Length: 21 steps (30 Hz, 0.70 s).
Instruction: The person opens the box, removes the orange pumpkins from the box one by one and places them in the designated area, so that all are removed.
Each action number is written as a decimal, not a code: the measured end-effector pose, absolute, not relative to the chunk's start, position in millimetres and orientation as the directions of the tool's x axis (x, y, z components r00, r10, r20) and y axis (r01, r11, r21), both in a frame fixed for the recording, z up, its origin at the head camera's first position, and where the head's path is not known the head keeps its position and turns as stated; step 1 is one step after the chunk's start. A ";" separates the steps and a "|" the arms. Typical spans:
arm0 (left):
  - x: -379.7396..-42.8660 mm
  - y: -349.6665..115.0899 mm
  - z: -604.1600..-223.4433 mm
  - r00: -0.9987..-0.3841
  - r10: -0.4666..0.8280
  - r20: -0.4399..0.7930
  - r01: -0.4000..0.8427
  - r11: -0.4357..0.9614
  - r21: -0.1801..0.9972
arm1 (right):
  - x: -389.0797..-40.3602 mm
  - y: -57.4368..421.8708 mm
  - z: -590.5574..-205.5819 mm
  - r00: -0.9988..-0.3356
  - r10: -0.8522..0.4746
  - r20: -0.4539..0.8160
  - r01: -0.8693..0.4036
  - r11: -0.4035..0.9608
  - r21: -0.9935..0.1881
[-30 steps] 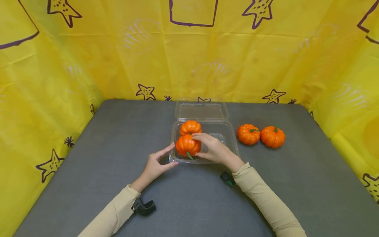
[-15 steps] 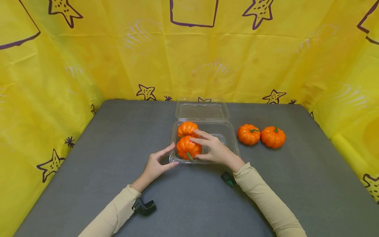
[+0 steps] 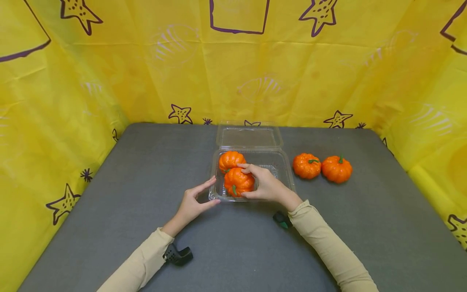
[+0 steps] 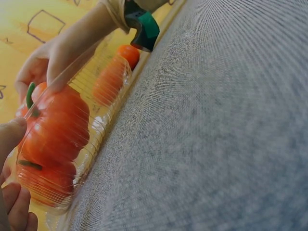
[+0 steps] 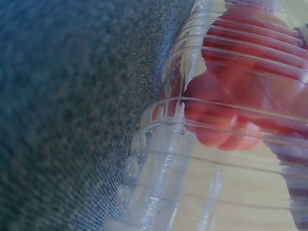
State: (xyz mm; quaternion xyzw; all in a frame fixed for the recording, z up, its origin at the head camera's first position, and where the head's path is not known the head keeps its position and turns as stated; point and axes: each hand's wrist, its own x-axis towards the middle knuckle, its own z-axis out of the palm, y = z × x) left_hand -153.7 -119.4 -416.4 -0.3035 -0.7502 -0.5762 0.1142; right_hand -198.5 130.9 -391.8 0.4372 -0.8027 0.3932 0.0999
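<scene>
Inside a clear plastic clamshell container (image 3: 275, 160), two small orange toy pumpkins sit one behind the other on its left side. My right hand (image 3: 268, 184) grips the front pumpkin (image 3: 238, 181), thumb at the near side and fingers over the far side. Its green stem points toward me. Behind it, the rear pumpkin (image 3: 231, 160) is partly covered. My left hand (image 3: 191, 202) holds the container's front left corner, thumb and fingers apart. In the left wrist view, the left thumb (image 4: 12, 132) lies at the rim, with curled fingers lower down beside the wall.
The container's lid (image 3: 249, 137) lies folded back behind it. Two more pumpkins, a nearer-left one (image 3: 306, 165) and a right one (image 3: 336, 169), stand side by side on the grey table (image 3: 233, 251). A yellow patterned cloth (image 3: 146, 81) surrounds the table.
The front pumpkin has shifted slightly right under my right hand, whose fingers spread and then drew back around it. The rear pumpkin has moved slightly left and its stem now shows. My left hand stays.
</scene>
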 end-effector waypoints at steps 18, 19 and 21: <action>-154.9 -119.2 -417.2 -0.798 0.325 0.508 0.575 0.153 0.804 | -203.7 140.5 -390.2 -0.673 -0.580 0.459 -0.696 0.288 -0.658; -154.7 -119.3 -417.2 -0.797 0.325 0.509 0.576 0.152 0.803 | -203.3 141.1 -389.2 -0.688 -0.573 0.445 -0.675 0.281 -0.682; -154.3 -119.4 -417.0 -0.796 0.324 0.510 0.577 0.154 0.802 | -202.5 142.3 -386.5 -0.717 -0.561 0.414 -0.631 0.270 -0.727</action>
